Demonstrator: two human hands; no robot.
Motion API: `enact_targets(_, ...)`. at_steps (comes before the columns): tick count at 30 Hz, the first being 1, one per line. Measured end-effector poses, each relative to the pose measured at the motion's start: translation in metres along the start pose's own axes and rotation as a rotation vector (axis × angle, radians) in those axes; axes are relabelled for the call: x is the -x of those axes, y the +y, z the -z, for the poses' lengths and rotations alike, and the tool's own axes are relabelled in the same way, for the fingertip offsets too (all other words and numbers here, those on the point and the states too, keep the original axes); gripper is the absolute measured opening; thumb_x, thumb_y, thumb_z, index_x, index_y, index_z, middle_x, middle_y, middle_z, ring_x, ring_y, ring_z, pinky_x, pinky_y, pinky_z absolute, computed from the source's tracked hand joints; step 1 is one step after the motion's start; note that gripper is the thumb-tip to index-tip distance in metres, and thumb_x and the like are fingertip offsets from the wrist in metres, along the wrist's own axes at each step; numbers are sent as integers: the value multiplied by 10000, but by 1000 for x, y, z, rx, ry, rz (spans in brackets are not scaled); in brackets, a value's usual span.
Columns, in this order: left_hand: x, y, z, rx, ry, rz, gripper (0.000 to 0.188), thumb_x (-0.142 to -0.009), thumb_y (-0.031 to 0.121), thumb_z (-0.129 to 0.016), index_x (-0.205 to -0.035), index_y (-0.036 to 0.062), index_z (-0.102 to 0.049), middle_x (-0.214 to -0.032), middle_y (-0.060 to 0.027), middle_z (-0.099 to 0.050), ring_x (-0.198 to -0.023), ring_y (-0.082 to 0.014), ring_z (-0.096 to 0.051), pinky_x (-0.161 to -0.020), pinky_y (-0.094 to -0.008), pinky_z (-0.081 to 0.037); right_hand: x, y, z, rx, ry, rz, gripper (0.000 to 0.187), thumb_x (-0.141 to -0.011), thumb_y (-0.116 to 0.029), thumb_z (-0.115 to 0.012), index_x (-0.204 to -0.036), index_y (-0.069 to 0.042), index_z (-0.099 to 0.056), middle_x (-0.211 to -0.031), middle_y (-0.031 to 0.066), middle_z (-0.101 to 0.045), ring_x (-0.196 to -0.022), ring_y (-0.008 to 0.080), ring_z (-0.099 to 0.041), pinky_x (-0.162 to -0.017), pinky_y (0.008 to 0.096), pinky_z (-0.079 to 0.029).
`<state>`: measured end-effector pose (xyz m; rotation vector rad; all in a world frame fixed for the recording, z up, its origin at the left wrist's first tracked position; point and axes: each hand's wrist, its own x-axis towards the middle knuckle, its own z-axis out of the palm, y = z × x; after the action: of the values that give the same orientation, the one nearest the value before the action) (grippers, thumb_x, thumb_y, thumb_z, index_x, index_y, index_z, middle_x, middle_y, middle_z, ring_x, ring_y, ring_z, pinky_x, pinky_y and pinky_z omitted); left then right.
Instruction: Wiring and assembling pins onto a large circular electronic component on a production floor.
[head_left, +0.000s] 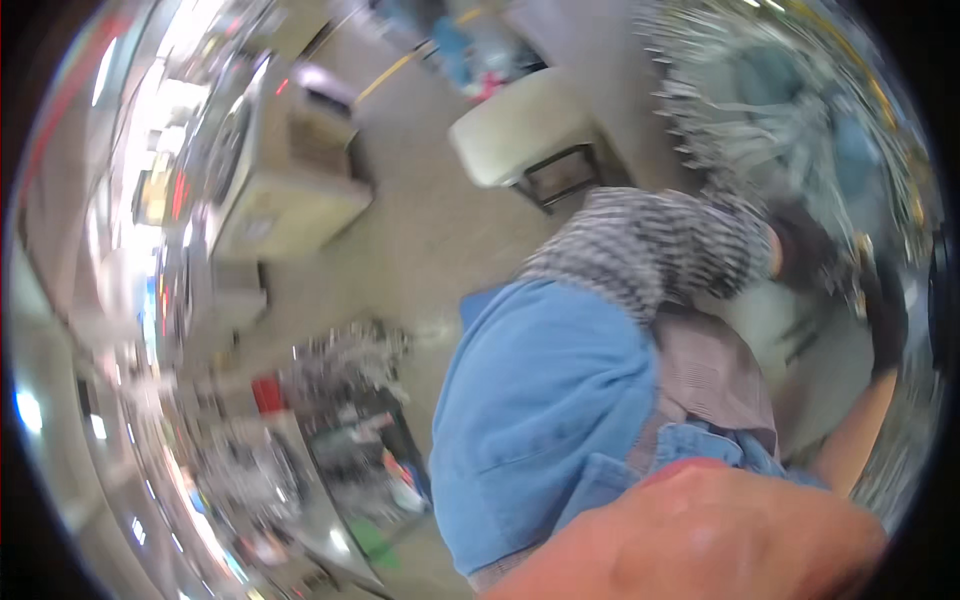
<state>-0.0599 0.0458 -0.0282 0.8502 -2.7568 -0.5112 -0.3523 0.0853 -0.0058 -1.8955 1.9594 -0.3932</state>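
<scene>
The picture is heavily blurred. My right forearm rises bare from the lower right, and my right hand (pixel 886 322), in a black glove, is up at the right rim beside a grey surface (pixel 800 350). Whether it grips anything is too blurred to tell. My orange shirt (pixel 700 540) fills the lower edge. My left hand is not in view. Close in front of me a person bends over in blue trousers (pixel 540 400) and a grey striped top (pixel 650 245). That person's dark-gloved hand (pixel 803 255) reaches toward the same grey surface.
A pale padded stool (pixel 515 128) on a dark frame stands on the concrete floor (pixel 420 250). A beige machine cabinet (pixel 290 195) is at the upper left. Heaps of shiny metal parts (pixel 345 360) and a red item (pixel 268 393) lie at the lower left. Spiky metal pieces (pixel 740 90) fill the upper right.
</scene>
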Motion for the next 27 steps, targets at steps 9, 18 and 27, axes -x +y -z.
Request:
enact_targets(9,26,-2,39,-211,-271,28,779,-754,426,-656,-1426,150,-374,-1239,-120,-600,-1158,-305,-562,-1111,-579,-191,55,-17,5,-221,247,-193,552,-865,-361,-644,-1332,-94,-517,-1304,124,-572,-1186,273,-553,-1018,349,-413)
enact_targets(18,5,56,12,-368,-182,4,760,-834,568,-559,-1402,94,-385,-1130,-142,-652,-1102,-293,-600,-1090,-527,-218,96,-64,-32,183,334,-12,638,-732,-383,-747,-1307,-198,-544,-1301,134,-530,-1197,278,-513,-1006,378,-424)
enact_targets(27,13,41,16,-293,-197,-48,660,-872,446,-564,-1389,75,-389,-1078,-152,-670,-1057,-291,-619,-1084,-501,-260,52,5,20,296,652,126,431,-767,-283,-707,-1139,-86,-616,-1007,145,-626,-964,333,-593,-830,425,-478)
